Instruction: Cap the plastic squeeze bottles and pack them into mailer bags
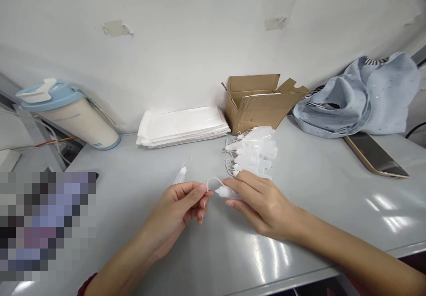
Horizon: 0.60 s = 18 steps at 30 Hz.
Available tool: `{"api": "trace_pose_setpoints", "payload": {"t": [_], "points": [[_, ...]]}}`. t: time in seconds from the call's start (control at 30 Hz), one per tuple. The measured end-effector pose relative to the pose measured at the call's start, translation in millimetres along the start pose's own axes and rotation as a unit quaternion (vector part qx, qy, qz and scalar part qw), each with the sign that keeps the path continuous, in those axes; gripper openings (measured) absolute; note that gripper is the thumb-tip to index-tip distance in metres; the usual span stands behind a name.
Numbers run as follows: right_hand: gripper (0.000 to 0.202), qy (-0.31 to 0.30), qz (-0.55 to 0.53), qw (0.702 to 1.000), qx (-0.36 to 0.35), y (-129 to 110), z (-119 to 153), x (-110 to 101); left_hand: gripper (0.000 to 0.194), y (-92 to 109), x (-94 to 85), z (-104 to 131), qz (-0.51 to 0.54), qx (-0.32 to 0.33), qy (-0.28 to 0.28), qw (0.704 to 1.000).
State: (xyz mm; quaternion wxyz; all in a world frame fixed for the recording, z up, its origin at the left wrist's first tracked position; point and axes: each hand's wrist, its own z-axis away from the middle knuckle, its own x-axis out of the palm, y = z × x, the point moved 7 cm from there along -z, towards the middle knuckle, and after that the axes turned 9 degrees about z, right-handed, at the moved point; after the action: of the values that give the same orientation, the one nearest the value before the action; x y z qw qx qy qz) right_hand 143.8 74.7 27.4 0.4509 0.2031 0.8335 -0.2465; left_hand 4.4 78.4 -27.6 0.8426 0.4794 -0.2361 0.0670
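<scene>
In my right hand is a small translucent needle-tip bottle, tilted on its side with its thin needle pointing left. My fingers cover most of its body. A thin white strap arcs from the bottle's neck toward my left hand, whose thumb and forefinger pinch the strap's small cap end at the needle tip. Behind my left hand lies another needle-tip bottle, its lower part hidden by my fingers. Beyond my right hand is a pile of similar bottles with looped straps.
Against the wall stand a stack of white packets and an open cardboard box. A tumbler is at the left. On the right, a blue cloth bag rests beside a phone. A blurred-out patch covers the lower left of the grey table.
</scene>
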Motion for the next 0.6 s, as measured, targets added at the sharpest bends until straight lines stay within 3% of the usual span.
{"api": "trace_pose_setpoints", "payload": {"t": [0.6], "points": [[0.027,0.015,-0.009,1.000,0.005,-0.2,-0.1,-1.9,0.029,1.5,2.9,0.0,0.015,-0.006,-0.008,1.000]]}}
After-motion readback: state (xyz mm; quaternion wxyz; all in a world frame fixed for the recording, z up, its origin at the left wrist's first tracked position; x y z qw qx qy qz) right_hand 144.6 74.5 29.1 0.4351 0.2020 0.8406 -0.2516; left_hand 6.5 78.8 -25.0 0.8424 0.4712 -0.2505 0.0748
